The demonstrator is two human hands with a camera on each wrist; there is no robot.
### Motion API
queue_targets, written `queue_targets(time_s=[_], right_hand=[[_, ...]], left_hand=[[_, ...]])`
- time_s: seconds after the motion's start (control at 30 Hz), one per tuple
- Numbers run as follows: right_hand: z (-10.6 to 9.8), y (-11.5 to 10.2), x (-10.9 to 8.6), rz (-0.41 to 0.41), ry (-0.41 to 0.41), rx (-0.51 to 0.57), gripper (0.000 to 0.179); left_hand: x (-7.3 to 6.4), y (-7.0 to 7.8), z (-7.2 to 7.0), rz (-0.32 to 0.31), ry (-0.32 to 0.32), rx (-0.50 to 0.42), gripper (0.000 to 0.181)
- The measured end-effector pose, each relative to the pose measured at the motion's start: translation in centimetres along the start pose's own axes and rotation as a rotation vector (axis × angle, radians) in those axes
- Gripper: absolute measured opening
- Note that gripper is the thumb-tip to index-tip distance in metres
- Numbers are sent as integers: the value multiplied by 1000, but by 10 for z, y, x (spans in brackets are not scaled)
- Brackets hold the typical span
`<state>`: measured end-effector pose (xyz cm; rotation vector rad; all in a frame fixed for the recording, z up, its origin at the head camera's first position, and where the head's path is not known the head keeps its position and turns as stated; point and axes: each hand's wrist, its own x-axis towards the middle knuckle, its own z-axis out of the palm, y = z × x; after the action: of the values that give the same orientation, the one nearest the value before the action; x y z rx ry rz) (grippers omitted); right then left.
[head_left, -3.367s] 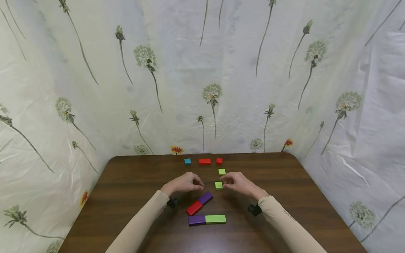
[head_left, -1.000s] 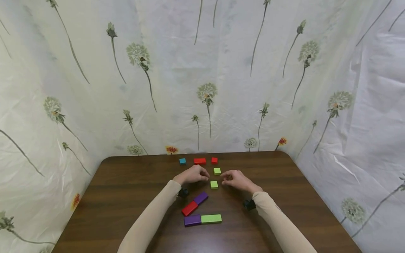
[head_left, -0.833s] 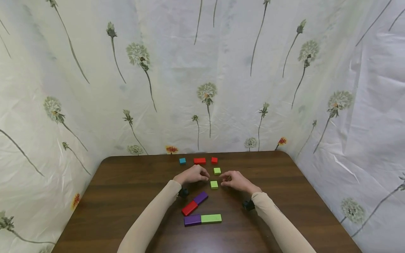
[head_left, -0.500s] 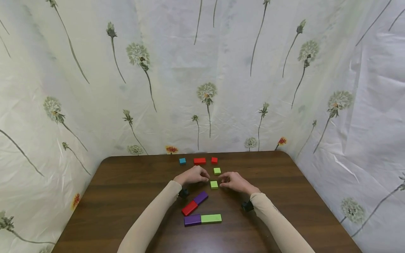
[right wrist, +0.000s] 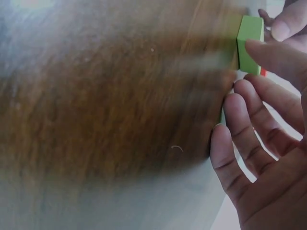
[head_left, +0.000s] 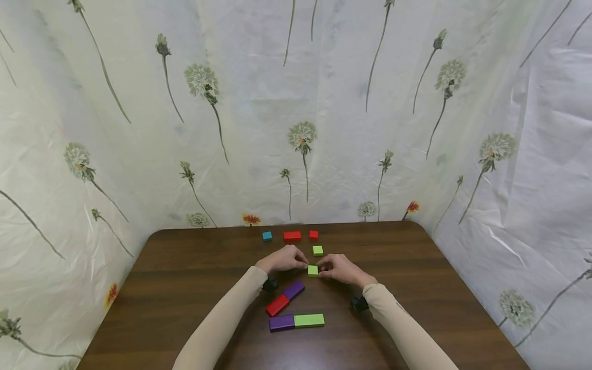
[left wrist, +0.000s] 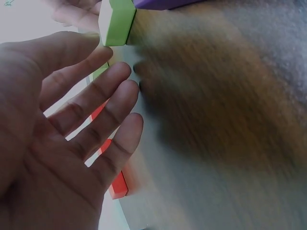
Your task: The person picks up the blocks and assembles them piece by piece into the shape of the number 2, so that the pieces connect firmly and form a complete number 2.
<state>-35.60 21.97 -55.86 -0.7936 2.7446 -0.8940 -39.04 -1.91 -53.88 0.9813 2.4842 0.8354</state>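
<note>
A small lime-green block point(head_left: 313, 271) lies on the table between my two hands. My left hand point(head_left: 283, 258) is at its left side, thumb and index fingertips at the block's edge. In the left wrist view the other fingers of the left hand point(left wrist: 72, 110) are spread and loosely bent. My right hand point(head_left: 341, 269) is at the block's right side. In the right wrist view its thumb overlaps the green block point(right wrist: 249, 36); whether it presses on it I cannot tell. Behind lies a second lime-green block point(head_left: 317, 250).
Along the far edge lie a blue block point(head_left: 266, 236), a longer red block point(head_left: 292, 236) and a small red block point(head_left: 313, 235). Nearer, a purple block point(head_left: 294, 290) meets a red one point(head_left: 277, 305) at a slant. A purple block point(head_left: 281, 322) adjoins a long green one point(head_left: 309, 320).
The left hand has moved forward and right, away from the slanted blocks. Lately the right hand has come nearer, up to the green block's right side. The blocks stay put.
</note>
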Motion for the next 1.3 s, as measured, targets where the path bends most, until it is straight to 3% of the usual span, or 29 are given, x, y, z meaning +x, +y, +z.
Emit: queue_targets(time_s=[0.47,1.0,1.3], right_hand=[[9,-8,0,-50,3,-43,28],[9,-7,2,-48,-6,-71,31],[11,-7,3,-69,49,-74,20]], left_hand=[[-3,3,4,9,11,13,18],[-2,-2,5,10,32,53,14],[-5,-1,4,15,32,52,14]])
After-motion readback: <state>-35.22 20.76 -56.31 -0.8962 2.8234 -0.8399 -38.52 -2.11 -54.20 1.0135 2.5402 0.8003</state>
